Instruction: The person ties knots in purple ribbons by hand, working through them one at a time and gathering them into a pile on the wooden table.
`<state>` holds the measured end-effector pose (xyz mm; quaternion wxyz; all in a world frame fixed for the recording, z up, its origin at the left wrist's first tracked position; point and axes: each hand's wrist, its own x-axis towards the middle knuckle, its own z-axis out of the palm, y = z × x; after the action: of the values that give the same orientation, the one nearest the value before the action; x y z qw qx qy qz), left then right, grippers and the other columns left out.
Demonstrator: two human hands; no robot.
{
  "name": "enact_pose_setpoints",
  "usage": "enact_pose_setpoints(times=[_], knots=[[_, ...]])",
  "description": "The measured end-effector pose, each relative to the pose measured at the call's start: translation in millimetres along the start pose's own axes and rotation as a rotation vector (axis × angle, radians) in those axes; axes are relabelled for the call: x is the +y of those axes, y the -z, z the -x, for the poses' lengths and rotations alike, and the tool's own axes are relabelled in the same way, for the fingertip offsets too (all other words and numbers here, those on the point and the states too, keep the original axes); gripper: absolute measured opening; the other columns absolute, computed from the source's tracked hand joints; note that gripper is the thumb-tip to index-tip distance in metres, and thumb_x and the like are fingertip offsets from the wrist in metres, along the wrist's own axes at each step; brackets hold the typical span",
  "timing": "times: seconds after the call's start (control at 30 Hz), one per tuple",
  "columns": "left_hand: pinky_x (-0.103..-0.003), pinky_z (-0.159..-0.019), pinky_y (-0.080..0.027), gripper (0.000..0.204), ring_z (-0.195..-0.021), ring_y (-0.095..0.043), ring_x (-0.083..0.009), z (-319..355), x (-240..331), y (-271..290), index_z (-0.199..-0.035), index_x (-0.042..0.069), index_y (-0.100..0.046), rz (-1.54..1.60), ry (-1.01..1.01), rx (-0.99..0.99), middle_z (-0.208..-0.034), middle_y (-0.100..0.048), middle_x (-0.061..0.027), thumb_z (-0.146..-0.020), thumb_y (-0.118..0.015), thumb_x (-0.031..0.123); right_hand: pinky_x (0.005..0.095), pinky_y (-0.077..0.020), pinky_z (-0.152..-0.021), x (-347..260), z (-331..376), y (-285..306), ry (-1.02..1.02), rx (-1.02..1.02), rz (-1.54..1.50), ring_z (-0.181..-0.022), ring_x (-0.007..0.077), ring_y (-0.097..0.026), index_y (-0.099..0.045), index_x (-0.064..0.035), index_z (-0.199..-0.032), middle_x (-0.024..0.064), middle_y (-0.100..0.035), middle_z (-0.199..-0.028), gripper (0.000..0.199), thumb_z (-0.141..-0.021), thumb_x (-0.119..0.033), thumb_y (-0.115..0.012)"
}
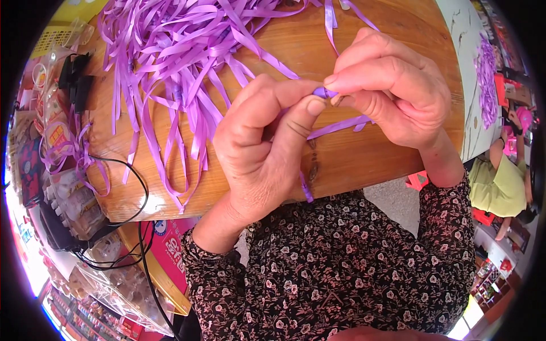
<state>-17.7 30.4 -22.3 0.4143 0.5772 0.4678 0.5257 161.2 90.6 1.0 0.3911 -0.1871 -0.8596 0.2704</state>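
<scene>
Between both hands, above the near edge of the wooden table [364,162], a purple ribbon [325,92] is pinched at a small bunched spot. My left hand [256,136] grips it between thumb and forefinger, the other fingers curled in. From the right, my right hand [398,85] pinches the same spot with thumb and forefinger. Ribbon tails hang below the hands and lie across the wood to the right. Whether the bunched spot is a knot or a fold, I cannot tell. A large heap of purple ribbons [170,48] spreads beyond my left hand, strands trailing toward the near edge.
Plastic-wrapped goods [74,199] and a black cable [139,179] crowd the table's left edge. Another purple ribbon bundle [486,85] lies on a white marbled surface [475,131] at right. A person in a yellow-green top [497,184] is farther right.
</scene>
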Motion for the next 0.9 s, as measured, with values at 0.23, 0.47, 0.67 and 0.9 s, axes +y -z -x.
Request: enact_pose_setpoints(times=[0.23, 0.47, 0.67, 0.9], knots=[[-0.024, -0.053, -0.037, 0.011, -0.058, -0.045, -0.0114, -2.7, -4.5, -1.7, -0.09, 0.001, -0.064, 0.008, -0.056, -0.012, -0.067, -0.052, -0.0023, -0.08, -0.066, -0.001, 0.0281, -0.0438, -0.058, -1.8, -0.5, 1.4, 0.026, -0.005, 0.071, -0.068, 0.0194, -0.057, -0.063, 0.0058, -0.095, 0.0134, -0.062, -0.083, 0.022, -0.074, 0.0, -0.067], [-0.027, -0.051, -0.038, 0.012, -0.056, -0.047, -0.0164, -2.4, -6.0, -3.7, -0.088, 0.001, -0.062, -0.054, -0.131, -0.088, -0.066, -0.052, -0.0057, -0.077, -0.067, 0.001, 0.0281, -0.0455, -0.058, -6.7, -3.2, 4.2, -0.024, 0.043, 0.088, -0.069, 0.0207, -0.058, -0.064, 0.0071, -0.094, 0.0139, -0.062, -0.084, 0.026, -0.07, 0.002, -0.07], [-0.029, -0.048, -0.037, 0.012, -0.054, -0.046, -0.018, -5.6, -6.4, -2.5, -0.086, 0.001, -0.062, -0.11, -0.266, -0.092, -0.063, -0.05, -0.0066, -0.075, -0.068, -0.001, 0.0287, -0.0448, -0.056, -7.4, 0.2, 11.1, 0.024, -0.04, 0.099, -0.067, 0.0229, -0.057, -0.064, 0.0077, -0.092, 0.015, -0.061, -0.082, 0.027, -0.068, 0.001, -0.071], [-0.029, -0.045, -0.033, 0.015, -0.05, -0.044, -0.0182, -7.6, -4.9, -4.6, -0.082, 0.002, -0.064, -0.264, -0.428, -0.082, -0.06, -0.047, -0.0053, -0.068, -0.069, -0.002, 0.0279, -0.0407, -0.048, -5.0, -3.3, 16.7, 0.224, -0.115, 0.252, -0.061, 0.0227, -0.053, -0.062, 0.0082, -0.084, 0.014, -0.057, -0.077, 0.029, -0.06, -0.004, -0.071]])
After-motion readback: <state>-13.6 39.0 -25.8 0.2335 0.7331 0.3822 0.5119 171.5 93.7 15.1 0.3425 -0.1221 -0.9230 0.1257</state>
